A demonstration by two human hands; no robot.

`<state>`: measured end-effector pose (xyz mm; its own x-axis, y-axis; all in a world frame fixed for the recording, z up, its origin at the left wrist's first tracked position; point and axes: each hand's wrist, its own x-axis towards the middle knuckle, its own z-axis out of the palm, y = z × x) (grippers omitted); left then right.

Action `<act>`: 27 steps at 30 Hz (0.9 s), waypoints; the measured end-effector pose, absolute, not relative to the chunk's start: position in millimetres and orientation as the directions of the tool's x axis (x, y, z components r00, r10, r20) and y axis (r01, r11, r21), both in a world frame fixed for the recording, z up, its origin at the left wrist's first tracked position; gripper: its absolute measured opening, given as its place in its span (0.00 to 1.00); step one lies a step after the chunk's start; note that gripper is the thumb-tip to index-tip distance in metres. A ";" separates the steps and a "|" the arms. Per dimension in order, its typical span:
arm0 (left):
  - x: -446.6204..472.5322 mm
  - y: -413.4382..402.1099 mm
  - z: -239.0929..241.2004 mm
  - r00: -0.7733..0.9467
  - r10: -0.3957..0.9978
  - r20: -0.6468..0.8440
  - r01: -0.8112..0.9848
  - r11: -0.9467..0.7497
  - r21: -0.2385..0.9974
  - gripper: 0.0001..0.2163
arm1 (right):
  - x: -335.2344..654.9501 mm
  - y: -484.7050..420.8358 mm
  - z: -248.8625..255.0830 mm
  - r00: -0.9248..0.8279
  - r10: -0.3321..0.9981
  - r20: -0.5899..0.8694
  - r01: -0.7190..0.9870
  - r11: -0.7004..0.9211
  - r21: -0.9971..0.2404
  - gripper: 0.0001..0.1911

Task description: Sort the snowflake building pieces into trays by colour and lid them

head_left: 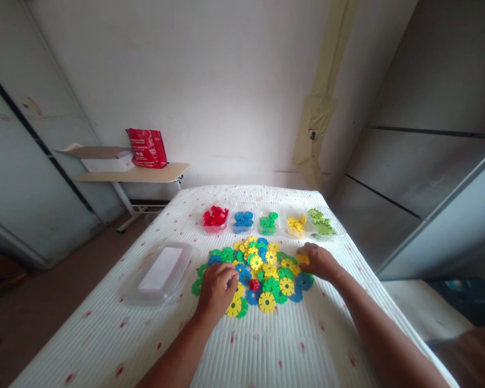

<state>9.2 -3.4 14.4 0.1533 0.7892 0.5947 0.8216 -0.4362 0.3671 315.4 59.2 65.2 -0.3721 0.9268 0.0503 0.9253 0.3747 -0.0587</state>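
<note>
A loose pile of notched plastic discs (267, 302) in yellow, green and blue lies on the table, with a small red cube (254, 284) among them. At the pile's left edge is my left hand (215, 288), its fingers curled down; whatever they may hold is hidden. My right hand (319, 262) is at the pile's right edge, fingers closed on a yellow disc (303, 259). Behind the pile stand clear tubs with red pieces (215, 216), blue discs (243, 221), green discs (269, 222), yellow discs (296, 223) and light green pieces (321, 221).
A clear plastic lid or box (139, 295) with a white label (160, 269) lies to the left on the striped tablecloth (267, 355). Beyond, a side table (145, 173) bears a red bag (147, 148) and a white box (107, 163). Grey cabinets (420, 156) stand at right.
</note>
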 end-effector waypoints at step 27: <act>-15.7 3.8 23.6 -0.123 0.783 0.610 0.756 -0.324 0.569 0.09 | 329.1 73.7 22.7 -0.252 0.782 0.570 0.905 0.399 -0.148 0.15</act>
<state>-15.7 3.8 23.6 -0.1228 0.7832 0.6095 0.7560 -0.3240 0.5687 329.1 73.7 22.7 -0.2521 0.7820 0.5700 0.9049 0.3993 -0.1476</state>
